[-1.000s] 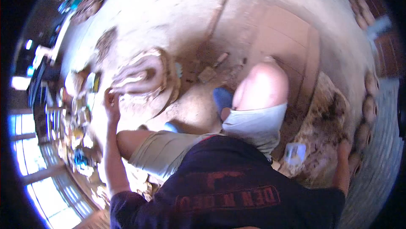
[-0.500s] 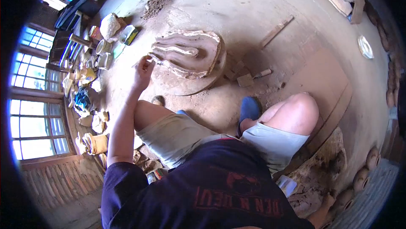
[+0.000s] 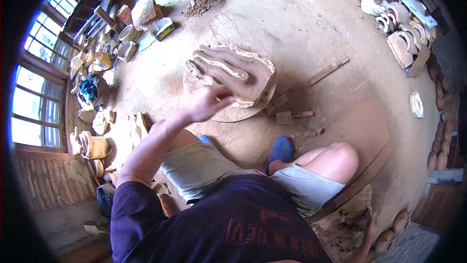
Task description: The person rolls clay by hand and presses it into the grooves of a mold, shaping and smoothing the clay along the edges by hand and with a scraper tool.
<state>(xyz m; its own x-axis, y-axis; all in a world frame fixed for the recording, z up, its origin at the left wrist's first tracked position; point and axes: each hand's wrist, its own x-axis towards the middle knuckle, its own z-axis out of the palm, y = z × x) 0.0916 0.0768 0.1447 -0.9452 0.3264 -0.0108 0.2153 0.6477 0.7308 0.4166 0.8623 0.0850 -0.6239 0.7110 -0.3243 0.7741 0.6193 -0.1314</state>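
A layered clay form (image 3: pixel 260 76) with a ragged pale rim and a raised ridge in its middle sits on a round board (image 3: pixel 233 114) in front of me. My left hand (image 3: pixel 210 102) is over the near edge of the form, fingers bent and drawn together; whatever they pinch is too small to make out. Low at the right, my right hand (image 3: pixel 372 228) hangs beside a heap of brown clay (image 3: pixel 343 224). It is seen edge-on, and its fingers do not show clearly.
A scraper-like tool (image 3: pixel 286 117) and a long wooden strip (image 3: pixel 323 73) lie beyond the board. Tubs (image 3: pixel 162 28) and cluttered supplies line the window side. Curved clay pieces (image 3: pixel 406 44) are stacked far right, with round pots (image 3: pixel 401 221) lower down. Crumbled earth (image 3: pixel 206 4) lies behind.
My left hand has moved from the form's left end rightward along its near edge. The view has turned, so the form appears farther right. My right hand stays low at the right.
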